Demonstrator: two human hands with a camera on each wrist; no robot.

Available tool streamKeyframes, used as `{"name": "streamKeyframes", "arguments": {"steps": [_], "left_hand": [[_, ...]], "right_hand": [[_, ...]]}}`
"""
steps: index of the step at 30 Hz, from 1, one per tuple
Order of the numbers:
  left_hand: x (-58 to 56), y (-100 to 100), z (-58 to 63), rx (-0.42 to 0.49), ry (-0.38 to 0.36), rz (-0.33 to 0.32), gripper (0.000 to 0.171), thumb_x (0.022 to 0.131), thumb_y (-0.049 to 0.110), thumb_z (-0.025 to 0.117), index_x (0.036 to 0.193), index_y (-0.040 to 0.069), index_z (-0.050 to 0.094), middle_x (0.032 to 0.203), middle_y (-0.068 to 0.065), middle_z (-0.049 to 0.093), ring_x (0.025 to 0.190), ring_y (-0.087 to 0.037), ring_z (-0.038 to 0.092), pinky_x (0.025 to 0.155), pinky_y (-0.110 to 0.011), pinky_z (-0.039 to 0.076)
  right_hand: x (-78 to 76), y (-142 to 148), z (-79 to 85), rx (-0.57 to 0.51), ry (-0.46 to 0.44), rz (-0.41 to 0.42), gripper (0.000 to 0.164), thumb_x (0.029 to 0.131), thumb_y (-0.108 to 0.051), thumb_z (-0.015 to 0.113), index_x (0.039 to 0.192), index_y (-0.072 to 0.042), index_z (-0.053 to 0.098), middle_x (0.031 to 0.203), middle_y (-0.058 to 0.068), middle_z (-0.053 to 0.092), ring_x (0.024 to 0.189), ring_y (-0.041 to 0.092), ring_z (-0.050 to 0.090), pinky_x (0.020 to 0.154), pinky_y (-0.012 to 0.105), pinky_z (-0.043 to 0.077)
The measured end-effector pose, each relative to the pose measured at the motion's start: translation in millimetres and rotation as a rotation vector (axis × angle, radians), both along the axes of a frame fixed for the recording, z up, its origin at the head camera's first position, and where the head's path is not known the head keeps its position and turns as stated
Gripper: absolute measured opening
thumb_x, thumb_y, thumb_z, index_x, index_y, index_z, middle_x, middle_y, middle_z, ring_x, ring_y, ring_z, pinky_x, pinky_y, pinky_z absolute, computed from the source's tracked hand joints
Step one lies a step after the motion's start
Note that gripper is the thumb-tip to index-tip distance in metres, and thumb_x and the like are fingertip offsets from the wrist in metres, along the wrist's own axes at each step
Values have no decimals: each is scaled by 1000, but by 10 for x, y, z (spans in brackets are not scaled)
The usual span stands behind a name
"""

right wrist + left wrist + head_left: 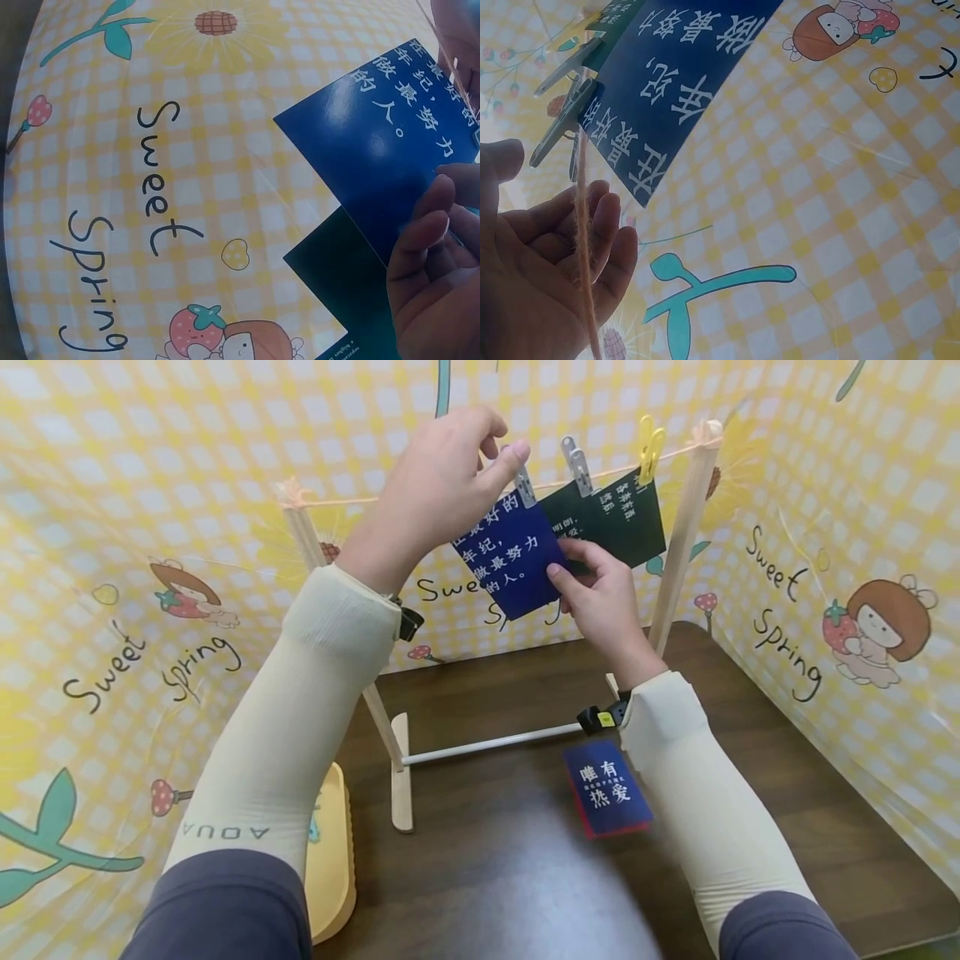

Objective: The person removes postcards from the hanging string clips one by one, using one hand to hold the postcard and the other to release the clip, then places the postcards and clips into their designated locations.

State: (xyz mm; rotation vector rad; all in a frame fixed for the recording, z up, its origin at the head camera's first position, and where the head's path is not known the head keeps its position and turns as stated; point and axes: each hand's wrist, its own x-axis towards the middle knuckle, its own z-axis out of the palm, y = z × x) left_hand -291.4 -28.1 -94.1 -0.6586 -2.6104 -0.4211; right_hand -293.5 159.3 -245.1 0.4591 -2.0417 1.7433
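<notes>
A dark blue card (510, 560) with white Chinese lettering hangs from the string (352, 502), tilted, with a grey clip (525, 485) on its top edge. My right hand (603, 597) pinches the card's right side between thumb and fingers. Beside the clip is my left hand (438, 477). In the left wrist view its fingers (607, 255) are loosely bent around the string, and the thumb is apart from the clip. A dark green card (626, 527) hangs to the right, partly behind the blue one, under another grey clip (577, 468) and a yellow clip (649, 452).
The string spans two wooden posts (686, 531), joined low down by a white rod (491, 745). On the brown table (480, 860) lie a blue card (607, 789) and something red beneath it. A yellow tray (341, 860) stands at the left, partly behind my sleeve.
</notes>
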Motion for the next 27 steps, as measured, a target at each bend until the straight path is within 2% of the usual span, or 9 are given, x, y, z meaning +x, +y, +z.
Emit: {"name": "streamKeyframes", "arguments": {"steps": [10, 15, 17, 22, 27], "left_hand": [[-59, 21, -5, -8, -27, 15, 60, 100, 55, 34, 141, 13, 47, 122, -2, 59, 104, -15, 55, 88, -29, 44], [-74, 18, -6, 1, -33, 19, 54, 101, 54, 31, 129, 16, 57, 105, -1, 60, 88, -16, 55, 74, -29, 45], [-80, 19, -5, -1, -32, 21, 53, 101, 54, 30, 127, 17, 58, 101, -1, 60, 84, -16, 55, 71, -29, 44], [-101, 44, 1, -15, -26, 15, 53, 102, 52, 29, 128, 16, 58, 102, -1, 60, 85, -15, 54, 72, -28, 44], [-125, 77, 8, -23, -22, 9, 51, 103, 51, 30, 127, 16, 58, 107, 0, 61, 88, -15, 54, 75, -28, 44]], "right_hand": [[-33, -10, 18, 2, -1, -59, 35, 93, -26, 69, 123, -9, 65, 114, 3, 63, 73, 29, 56, 61, 28, 45], [-65, -12, 44, 16, 24, -95, 33, 93, -28, 68, 119, -8, 67, 106, 3, 64, 77, 23, 60, 63, 28, 47], [-80, -14, 58, 27, 37, -109, 32, 93, -27, 68, 118, -7, 68, 106, 4, 66, 81, 20, 62, 68, 26, 49], [-102, -5, 78, 35, 41, -130, 28, 93, -24, 68, 114, -6, 70, 107, 4, 69, 90, 16, 65, 82, 28, 51], [-118, 14, 90, 33, 55, -140, 25, 94, -23, 67, 111, -5, 71, 106, 4, 69, 89, 15, 65, 80, 27, 51]]}}
